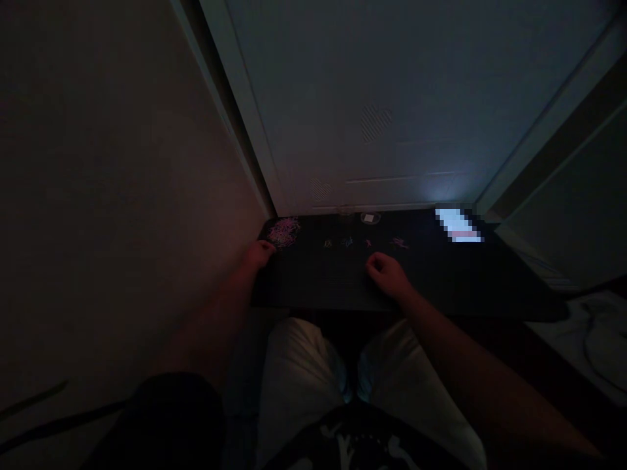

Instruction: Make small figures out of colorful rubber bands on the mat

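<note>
At the far left corner of the dark bench, a big loose heap of small pinkish-purple pieces is spread straight on the top, with my left fingers right at its near edge. They are drawn in narrow, and in this dim light I cannot tell whether a piece sits between them. My right fingers are curled too, thumb and forefinger close around a small dark hollow; I cannot tell if they hold anything. They are just in front of a row of small groups, to the right of the heap: a yellowish cluster, a bluish cluster, a little reddish-pink cluster and, rightmost, a wider purplish cluster. Behind the row, close to the pale panel, is a low, clear dish with a white square showing in its middle; whether that lies inside or beneath the clear bottom I cannot make out. Just left of it, a second clear container is only a faint outline, its contents too dim to read. Toward the bench's far right, a bright rectangle glows, blurred into blocks.
</note>
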`<state>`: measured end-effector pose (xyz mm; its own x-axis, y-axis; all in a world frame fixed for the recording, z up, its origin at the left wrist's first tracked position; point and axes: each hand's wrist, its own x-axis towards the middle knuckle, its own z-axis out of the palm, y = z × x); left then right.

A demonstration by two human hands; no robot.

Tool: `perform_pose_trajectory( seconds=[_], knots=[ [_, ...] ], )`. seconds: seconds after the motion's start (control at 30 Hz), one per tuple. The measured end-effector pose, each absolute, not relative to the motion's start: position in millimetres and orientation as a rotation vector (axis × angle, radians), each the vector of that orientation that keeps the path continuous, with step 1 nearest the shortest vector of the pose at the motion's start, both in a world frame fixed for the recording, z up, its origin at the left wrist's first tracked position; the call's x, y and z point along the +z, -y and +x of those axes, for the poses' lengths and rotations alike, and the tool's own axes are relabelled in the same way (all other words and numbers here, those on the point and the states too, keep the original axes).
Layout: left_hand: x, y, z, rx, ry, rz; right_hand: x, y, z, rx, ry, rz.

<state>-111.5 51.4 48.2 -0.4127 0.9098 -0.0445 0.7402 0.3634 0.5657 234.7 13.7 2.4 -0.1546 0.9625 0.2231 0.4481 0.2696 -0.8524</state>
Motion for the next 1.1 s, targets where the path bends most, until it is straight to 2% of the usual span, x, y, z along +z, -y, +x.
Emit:
perform_pose_trajectory(
  seconds=[0.4,0.83,1.1],
  knots=[
    [21.7,-57.2,-130.7,1.144,-1.894,1.344,-0.8,-15.4,234.4,0.777,1.744,-1.305],
    [27.1,-53.0,-127.3,1.244,-1.724,1.236,0.8,-14.4,233.8,0.771,1.760,-1.318],
    [22.1,-48.0,-67.1,1.230,-1.579,1.329,1.3,-14.9,234.9,0.749,1.788,-1.308]
  ],
)
